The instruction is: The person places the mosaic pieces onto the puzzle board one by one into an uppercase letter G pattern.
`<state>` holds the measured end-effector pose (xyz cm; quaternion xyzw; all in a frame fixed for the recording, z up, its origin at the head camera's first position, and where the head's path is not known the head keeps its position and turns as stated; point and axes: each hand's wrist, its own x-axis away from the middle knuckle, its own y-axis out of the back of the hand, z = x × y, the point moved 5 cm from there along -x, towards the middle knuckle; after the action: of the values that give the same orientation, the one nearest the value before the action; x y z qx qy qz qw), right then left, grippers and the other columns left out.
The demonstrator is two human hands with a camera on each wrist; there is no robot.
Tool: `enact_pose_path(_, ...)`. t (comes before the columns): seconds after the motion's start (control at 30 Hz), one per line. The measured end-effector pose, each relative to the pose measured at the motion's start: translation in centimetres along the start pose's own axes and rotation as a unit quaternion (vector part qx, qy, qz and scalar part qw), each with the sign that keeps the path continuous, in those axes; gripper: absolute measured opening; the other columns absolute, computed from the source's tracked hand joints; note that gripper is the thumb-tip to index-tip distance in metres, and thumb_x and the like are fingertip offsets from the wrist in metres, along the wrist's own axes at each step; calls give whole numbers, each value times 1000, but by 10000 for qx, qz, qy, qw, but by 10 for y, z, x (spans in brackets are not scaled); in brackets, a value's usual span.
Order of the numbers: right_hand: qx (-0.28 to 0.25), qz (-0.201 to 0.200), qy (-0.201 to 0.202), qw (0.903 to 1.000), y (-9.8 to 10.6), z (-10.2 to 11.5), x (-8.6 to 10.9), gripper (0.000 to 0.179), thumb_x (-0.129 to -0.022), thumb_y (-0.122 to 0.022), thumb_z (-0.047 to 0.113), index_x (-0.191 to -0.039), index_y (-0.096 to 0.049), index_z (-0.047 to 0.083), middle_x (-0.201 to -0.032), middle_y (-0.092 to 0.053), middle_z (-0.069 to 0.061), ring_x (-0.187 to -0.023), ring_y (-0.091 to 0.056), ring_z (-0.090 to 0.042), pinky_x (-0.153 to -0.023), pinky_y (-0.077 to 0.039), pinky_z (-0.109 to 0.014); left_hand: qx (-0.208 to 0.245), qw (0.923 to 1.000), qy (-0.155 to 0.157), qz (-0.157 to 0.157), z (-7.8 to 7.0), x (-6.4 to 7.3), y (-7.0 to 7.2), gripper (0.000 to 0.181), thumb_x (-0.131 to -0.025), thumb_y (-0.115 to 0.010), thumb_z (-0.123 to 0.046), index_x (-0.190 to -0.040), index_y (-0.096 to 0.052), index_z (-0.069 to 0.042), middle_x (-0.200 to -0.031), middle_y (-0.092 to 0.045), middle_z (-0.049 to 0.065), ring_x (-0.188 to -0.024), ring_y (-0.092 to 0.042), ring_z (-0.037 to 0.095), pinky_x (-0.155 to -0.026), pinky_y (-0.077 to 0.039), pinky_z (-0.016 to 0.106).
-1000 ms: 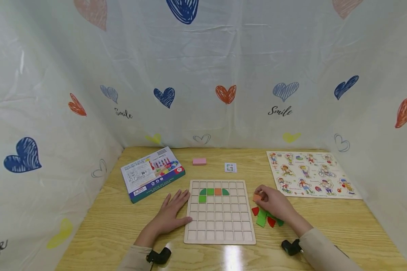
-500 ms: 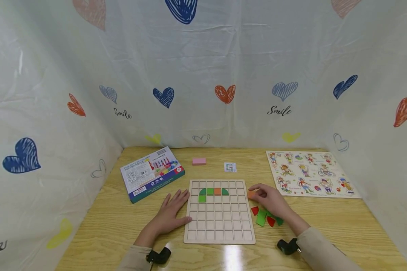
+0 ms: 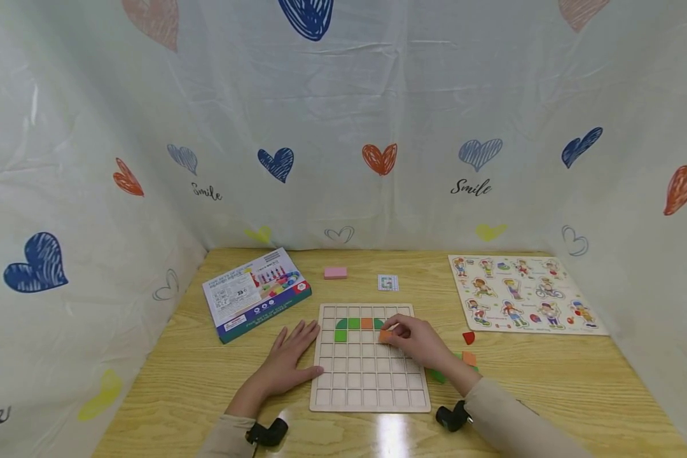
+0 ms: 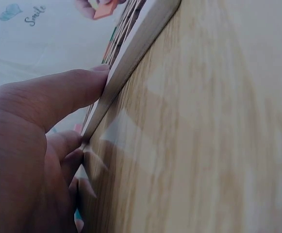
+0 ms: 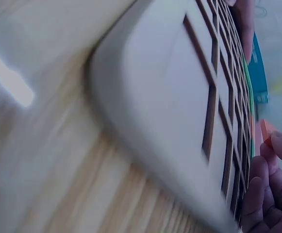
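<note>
Grid board: it lies between my two hands, its pale rim (image 3: 371,408) running along the near side.
Left hand: (image 3: 286,366) I have it spread, fingers straight and grasping nothing, the thumb and fingertips against the board's edge.
Loose pieces: a green piece (image 3: 439,376), an orange piece (image 3: 469,359) and a red piece (image 3: 469,338) lie by the right forearm, which partly hides the heap.
Right hand: (image 3: 415,340) over the board, thumb and fingers pinching an orange square (image 3: 385,336).
Held square: tilted, just this side of the right-hand dark green quarter piece (image 3: 378,324); I can't tell whether it touches the board.
Placing it well: I'd judge it best to line its sides up with the cell walls, lower one edge first, then press it flat, without nudging the quarter piece; light steady pressure from the left should keep the board from sliding.
Pieces already set: beyond the fingertips, a row including a green square (image 3: 353,324).
Farther off: a box (image 3: 257,296) past the left hand, a picture board (image 3: 527,296) past the right, a small card (image 3: 387,282) ahead of both.
</note>
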<state>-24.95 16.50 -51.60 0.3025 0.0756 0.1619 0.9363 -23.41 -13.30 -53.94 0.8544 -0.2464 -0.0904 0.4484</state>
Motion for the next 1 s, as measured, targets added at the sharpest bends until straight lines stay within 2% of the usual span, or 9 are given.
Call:
enact_pose_path(0.27,75,225,236,9994,-29,26,-15,11,-98,-71,21,-109,-72,20,-86,-66,9,-74,-60,-7,-68,-50,-26,-6,10000,11,-22,-1,0,0,86,-94,-65,-52,-162,-29,-12,-168,-24,4,-157,-10,30,-123,5,55)
enact_pose_path(0.57,145,530,343,9979,-59,40,-29,9,-99,-69,21,-108,-71,21,-84,-65,12,-73,-59,-4,-69,-50,-25,-68,10000,14,-20,2,0,-1,86,-95,-64,-54,-162,-29,-12,-168,-24,4,-156,-10,30,-124,5,55)
enact_pose_path(0.8,432,639,407,9962,-71,49,-35,7,-98,-70,19,-104,-71,22,-79,-64,14,-65,-57,-2,-64,-50,-23,-47,9998,-136,-158,-3,1,2,84,-95,-65,-50,-160,-32,-8,-167,-27,8,-156,-13,34,-123,3,58)
enact_pose_path(1.0,680,637,398,9949,-75,53,-37,8,-95,-73,19,-103,-71,22,-75,-61,15,-63,-54,-1,-60,-48,-22,-119,9998,-95,-102,-2,0,1,84,-95,-65,-51,-161,-32,-9,-167,-26,8,-156,-12,33,-123,3,57)
